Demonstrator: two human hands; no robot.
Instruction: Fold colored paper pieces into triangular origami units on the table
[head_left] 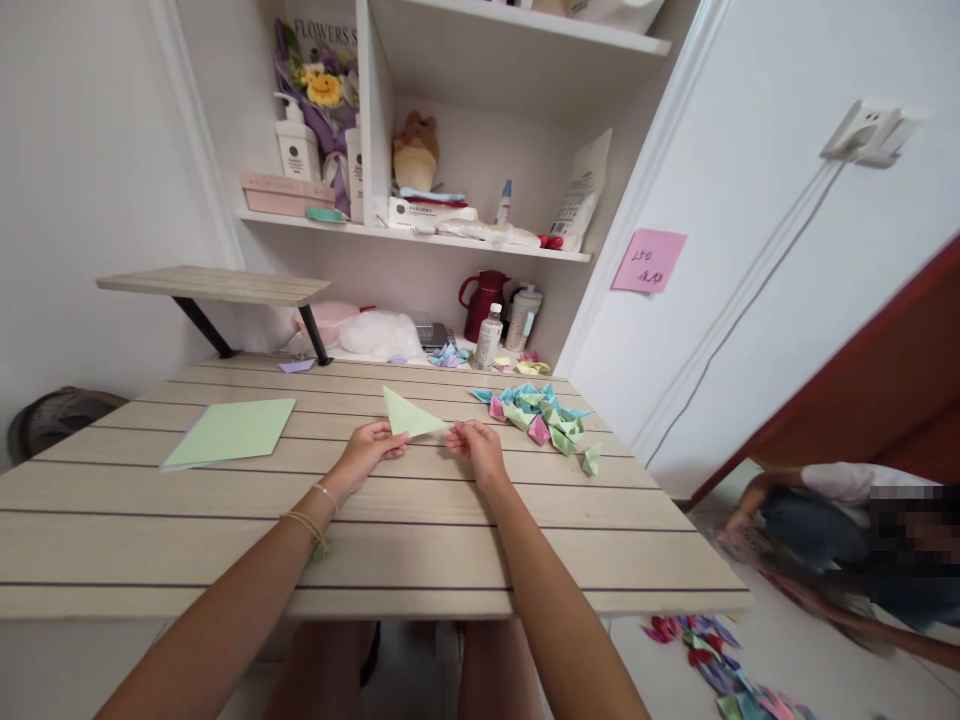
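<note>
A light green sheet of paper folded into a triangle (409,417) is held up just above the wooden table. My left hand (373,446) pinches its lower left part between thumb and fingers. At the triangle's right tip, my right hand (477,448) has its fingers closed on the corner. To the left lies a stack of green square paper (232,432), with a bluish edge showing beneath. Right of my hands is a pile of folded paper pieces (534,405) in blue, green and pink, and a single green folded piece (592,460) sits at its near end.
A small raised wooden shelf (217,284) stands at the back left of the table (420,560). Behind are a white bottle (488,337), a red jug (486,303) and a cup (524,318). More folded paper (712,655) lies on the floor, near a crouching person (817,540).
</note>
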